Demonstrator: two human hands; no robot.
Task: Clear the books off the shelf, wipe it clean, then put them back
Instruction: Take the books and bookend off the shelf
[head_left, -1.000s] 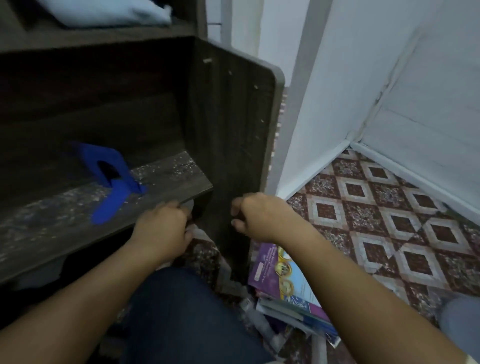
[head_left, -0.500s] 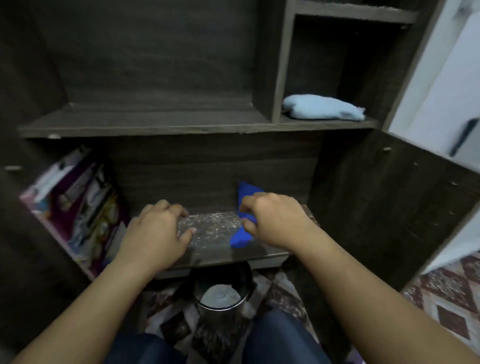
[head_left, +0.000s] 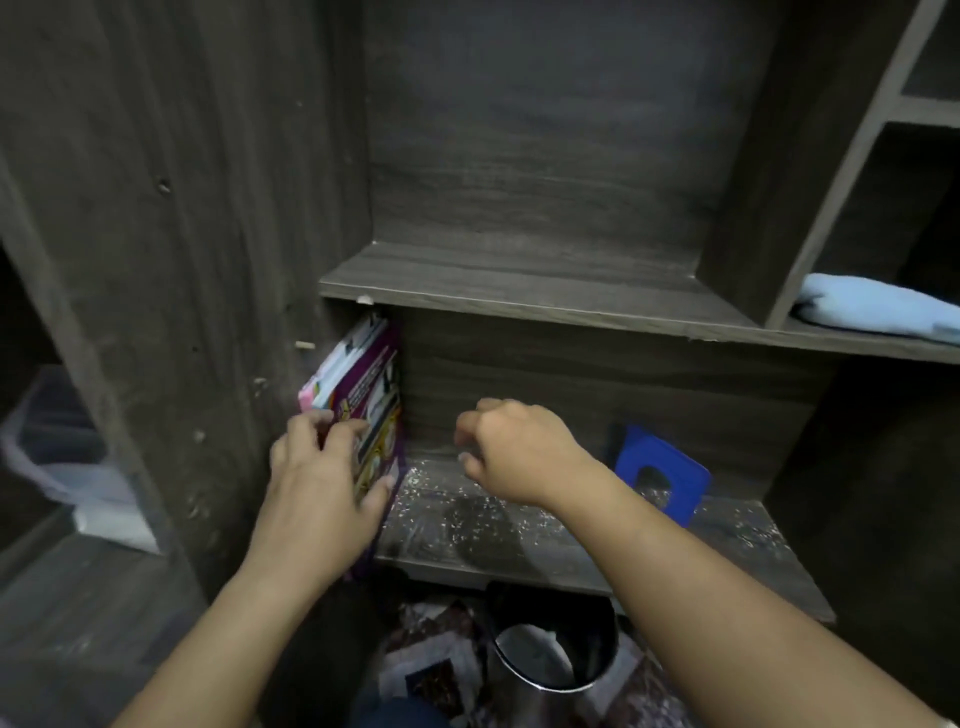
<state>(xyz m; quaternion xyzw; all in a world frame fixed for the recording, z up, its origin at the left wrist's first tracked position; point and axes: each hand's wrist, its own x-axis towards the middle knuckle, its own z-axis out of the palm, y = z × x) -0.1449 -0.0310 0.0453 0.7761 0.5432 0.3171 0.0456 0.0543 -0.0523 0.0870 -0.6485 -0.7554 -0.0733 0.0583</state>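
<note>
A left hand (head_left: 322, 488) grips the books (head_left: 371, 384) standing at the left end of the dusty shelf (head_left: 493, 525), fingers round them; the right hand (head_left: 519, 452) hovers alongside, fingers curled on nothing; a blue bookend (head_left: 662, 473) stands further right.

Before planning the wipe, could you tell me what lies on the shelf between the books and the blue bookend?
Head view: only shelf board speckled with pale flecks between books and blue bookend; the right hand hovers above it.

Dim, soft, wide-angle view.
You see pale glints on the dusty dark wooden shelf board (head_left: 467, 530); the frame's edges bow and blur.
</note>
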